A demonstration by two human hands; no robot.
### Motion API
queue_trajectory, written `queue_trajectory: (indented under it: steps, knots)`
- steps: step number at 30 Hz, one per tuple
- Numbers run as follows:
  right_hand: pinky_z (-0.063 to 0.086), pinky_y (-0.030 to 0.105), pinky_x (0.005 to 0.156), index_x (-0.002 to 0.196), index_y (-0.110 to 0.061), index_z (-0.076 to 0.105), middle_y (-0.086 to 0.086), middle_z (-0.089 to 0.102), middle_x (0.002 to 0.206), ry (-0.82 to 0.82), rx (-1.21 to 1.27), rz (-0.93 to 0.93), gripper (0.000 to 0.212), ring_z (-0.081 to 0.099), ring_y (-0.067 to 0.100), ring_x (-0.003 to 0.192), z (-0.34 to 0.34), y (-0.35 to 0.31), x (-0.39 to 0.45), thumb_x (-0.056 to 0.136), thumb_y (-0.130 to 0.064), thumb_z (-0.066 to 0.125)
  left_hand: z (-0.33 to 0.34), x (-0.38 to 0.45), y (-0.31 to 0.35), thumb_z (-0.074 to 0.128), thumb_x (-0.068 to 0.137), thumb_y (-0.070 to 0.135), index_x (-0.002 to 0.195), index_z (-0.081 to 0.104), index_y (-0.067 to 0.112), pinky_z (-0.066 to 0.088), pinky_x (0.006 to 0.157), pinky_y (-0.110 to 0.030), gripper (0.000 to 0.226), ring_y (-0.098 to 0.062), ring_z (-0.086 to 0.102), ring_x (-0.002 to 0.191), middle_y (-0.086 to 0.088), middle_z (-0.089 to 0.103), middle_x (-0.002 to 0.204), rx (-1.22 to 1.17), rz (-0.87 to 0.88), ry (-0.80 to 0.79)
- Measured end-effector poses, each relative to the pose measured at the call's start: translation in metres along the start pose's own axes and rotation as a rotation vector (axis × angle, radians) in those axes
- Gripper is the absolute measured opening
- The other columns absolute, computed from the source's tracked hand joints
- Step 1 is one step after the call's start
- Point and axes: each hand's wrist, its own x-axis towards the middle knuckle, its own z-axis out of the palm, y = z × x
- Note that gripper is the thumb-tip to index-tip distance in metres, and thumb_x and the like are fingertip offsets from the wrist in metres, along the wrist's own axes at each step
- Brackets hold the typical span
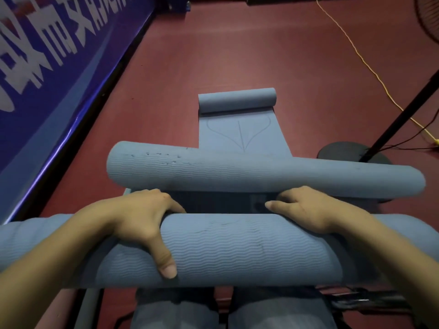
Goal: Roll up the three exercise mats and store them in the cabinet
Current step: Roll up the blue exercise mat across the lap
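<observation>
Two mats rolled, the third only begun

We saw the red floor [237, 43] spread widest, with a blue banner [47, 67] along its edge, left of the near roll. That near roll [237, 250], the landmark, lay across our lap, likely so both hands could keep it from springing loose. Our left hand [142, 224] clasped it, thumb curled over the front; our right hand [306, 214] draped over its top, fingers curved round the far side. Just beyond it sat the second roll [237, 172], and farther beyond, the third mat [240, 124], mostly flat with only its far end rolled. Right of the near roll, a fan stand [356, 155] and yellow cord [370, 70] could obstruct carrying. No cabinet was in view.
</observation>
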Motion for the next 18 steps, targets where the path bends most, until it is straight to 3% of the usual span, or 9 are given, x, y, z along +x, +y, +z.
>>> queue_trajectory:
  steps: [3, 5, 7, 11, 15, 18]
  knots:
    - [0.039, 0.035, 0.06, 0.072, -0.02, 0.053, -0.005, 0.06, 0.073, 0.184, -0.08, -0.028, 0.048, 0.056, 0.014, 0.07, -0.001, -0.002, 0.001, 0.1, -0.058, 0.044, -0.002, 0.006, -0.009, 0.094, 0.032, 0.072, 0.123, 0.064, 0.047, 0.054, 0.094, -0.03, 0.099, 0.006, 0.066, 0.103, 0.029, 0.07, 0.113, -0.05, 0.027, 0.059]
    - [0.035, 0.035, 0.056, 0.066, -0.018, 0.05, -0.003, 0.058, 0.067, 0.242, -0.113, -0.015, 0.052, 0.055, 0.017, 0.066, -0.002, -0.003, 0.001, 0.099, -0.058, 0.043, -0.003, 0.007, -0.015, 0.094, 0.028, 0.073, 0.134, 0.055, 0.05, 0.049, 0.102, -0.027, 0.115, 0.014, 0.059, 0.111, 0.033, 0.063, 0.123, -0.081, 0.028, 0.121]
    - [0.039, 0.035, 0.057, 0.065, -0.017, 0.053, -0.001, 0.06, 0.065, 0.25, -0.139, 0.02, 0.057, 0.057, 0.021, 0.066, -0.002, -0.004, -0.001, 0.099, -0.061, 0.042, -0.004, 0.007, -0.019, 0.096, 0.032, 0.07, 0.133, 0.055, 0.05, 0.048, 0.103, -0.027, 0.11, 0.014, 0.056, 0.115, 0.033, 0.061, 0.127, -0.117, 0.053, 0.167]
    - [0.044, 0.035, 0.06, 0.068, -0.007, 0.057, 0.006, 0.064, 0.066, 0.149, -0.249, 0.032, 0.079, 0.061, 0.024, 0.065, -0.011, -0.011, -0.006, 0.096, -0.074, 0.026, -0.01, 0.007, -0.024, 0.096, 0.059, 0.055, 0.114, 0.069, 0.038, 0.056, 0.093, -0.032, 0.063, 0.004, 0.066, 0.106, 0.023, 0.07, 0.114, -0.153, 0.102, 0.311]
    - [0.046, 0.037, 0.067, 0.063, -0.012, 0.05, 0.005, 0.061, 0.068, 0.015, -0.238, 0.059, 0.084, 0.06, 0.023, 0.066, -0.014, -0.024, -0.002, 0.089, -0.084, 0.014, -0.02, 0.008, -0.029, 0.074, 0.066, 0.079, 0.129, 0.067, 0.039, 0.047, 0.1, -0.018, 0.075, 0.015, 0.057, 0.113, 0.031, 0.065, 0.122, 0.016, 0.057, 0.345]
    - [0.048, 0.045, 0.087, 0.066, -0.014, 0.052, 0.003, 0.06, 0.074, -0.002, -0.201, 0.09, 0.084, 0.056, 0.021, 0.072, -0.006, -0.027, 0.003, 0.092, -0.079, 0.006, -0.017, 0.012, -0.02, 0.059, 0.074, 0.076, 0.132, 0.065, 0.04, 0.047, 0.104, -0.032, 0.068, 0.007, 0.056, 0.122, 0.032, 0.061, 0.131, 0.16, 0.103, 0.418]
